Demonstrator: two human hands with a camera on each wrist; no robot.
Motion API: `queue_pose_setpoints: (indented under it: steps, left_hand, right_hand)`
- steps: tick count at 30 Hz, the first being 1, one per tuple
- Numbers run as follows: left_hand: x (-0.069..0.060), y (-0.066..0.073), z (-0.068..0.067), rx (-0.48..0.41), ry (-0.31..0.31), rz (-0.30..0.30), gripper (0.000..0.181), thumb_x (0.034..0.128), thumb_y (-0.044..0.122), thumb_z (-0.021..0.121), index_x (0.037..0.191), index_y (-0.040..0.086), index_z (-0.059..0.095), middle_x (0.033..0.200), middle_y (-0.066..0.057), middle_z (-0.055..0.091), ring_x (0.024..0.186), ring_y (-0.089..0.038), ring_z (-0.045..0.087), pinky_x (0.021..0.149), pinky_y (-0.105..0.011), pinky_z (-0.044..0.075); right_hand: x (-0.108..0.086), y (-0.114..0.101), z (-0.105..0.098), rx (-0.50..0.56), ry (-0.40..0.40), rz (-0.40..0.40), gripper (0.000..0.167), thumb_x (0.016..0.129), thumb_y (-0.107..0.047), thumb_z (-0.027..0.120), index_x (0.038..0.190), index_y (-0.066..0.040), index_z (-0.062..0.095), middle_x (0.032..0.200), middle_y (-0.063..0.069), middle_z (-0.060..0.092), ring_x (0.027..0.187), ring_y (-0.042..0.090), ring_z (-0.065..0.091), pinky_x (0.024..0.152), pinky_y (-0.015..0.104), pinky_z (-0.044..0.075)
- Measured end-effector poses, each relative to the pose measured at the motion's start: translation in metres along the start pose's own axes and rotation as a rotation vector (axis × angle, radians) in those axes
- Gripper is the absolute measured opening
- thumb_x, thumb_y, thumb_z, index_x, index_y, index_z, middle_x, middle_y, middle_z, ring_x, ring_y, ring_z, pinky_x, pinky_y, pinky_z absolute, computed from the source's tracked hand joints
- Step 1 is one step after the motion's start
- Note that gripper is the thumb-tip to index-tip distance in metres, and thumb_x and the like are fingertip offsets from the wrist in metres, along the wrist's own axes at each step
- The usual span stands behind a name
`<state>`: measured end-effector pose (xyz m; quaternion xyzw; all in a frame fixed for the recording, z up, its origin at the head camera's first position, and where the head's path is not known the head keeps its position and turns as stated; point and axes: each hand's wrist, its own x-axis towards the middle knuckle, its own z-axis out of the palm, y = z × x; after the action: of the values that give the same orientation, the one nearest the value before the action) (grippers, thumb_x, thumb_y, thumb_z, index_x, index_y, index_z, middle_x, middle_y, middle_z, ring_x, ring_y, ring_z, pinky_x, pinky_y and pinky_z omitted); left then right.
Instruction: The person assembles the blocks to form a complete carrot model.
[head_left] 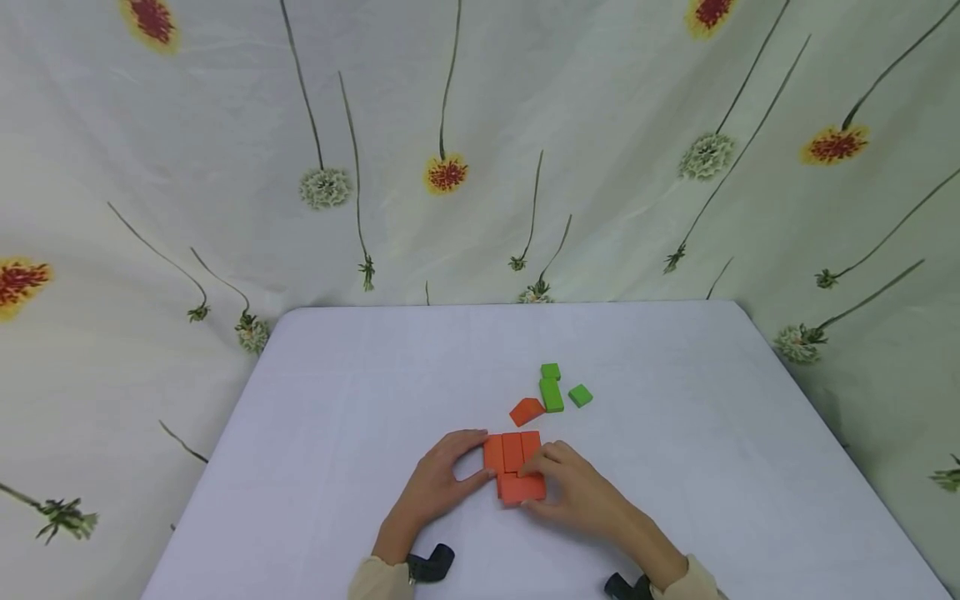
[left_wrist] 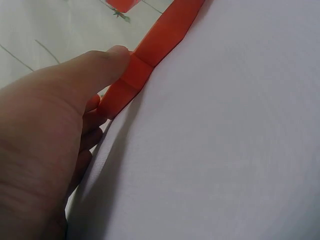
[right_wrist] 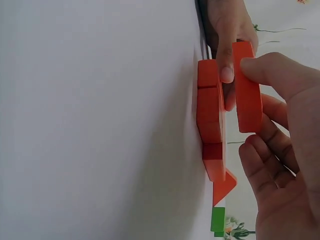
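Several flat orange blocks lie side by side on the white table. My left hand grips the leftmost of them, index finger at its far end and thumb at its near end. In the left wrist view, the left thumb presses on an orange block. My right hand pinches another orange block, which the right wrist view shows raised above the others. From the head view, this held block overlaps the near side of the group. Right fingers partly hide the group's right side.
Just beyond the group lies an angled orange piece. Farther back are a long green block, a small green block touching its end, and a separate green block. A flower-patterned cloth hangs behind the table.
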<state>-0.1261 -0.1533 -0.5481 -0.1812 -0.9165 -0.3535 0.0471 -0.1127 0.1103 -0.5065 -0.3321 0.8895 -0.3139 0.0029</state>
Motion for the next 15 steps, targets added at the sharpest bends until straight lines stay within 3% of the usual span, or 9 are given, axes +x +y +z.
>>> queue_pose_setpoints:
  steps: [7,15]
  left_hand:
    - [0.000,0.002,0.000,0.000,-0.011,-0.023,0.056,0.0903,0.040,0.080,0.140,0.019,0.064,0.141,0.003,0.064,0.136,-0.020,0.056,0.113,-0.045,0.049]
    - [0.000,0.001,0.000,0.021,-0.012,-0.019,0.057,0.0896,0.041,0.080,0.140,0.020,0.064,0.141,0.003,0.064,0.135,-0.020,0.057,0.112,-0.044,0.050]
  right_hand:
    - [-0.012,-0.001,0.010,-0.025,-0.015,-0.053,0.026,0.086,-0.030,0.083,0.109,-0.028,0.071,0.110,-0.021,0.059,0.107,0.001,0.051,0.091,0.021,0.055]
    - [-0.011,-0.002,0.014,-0.104,-0.019,-0.056,0.027,0.084,-0.033,0.086,0.106,-0.027,0.072,0.107,-0.018,0.061,0.105,0.003,0.051,0.089,0.019,0.055]
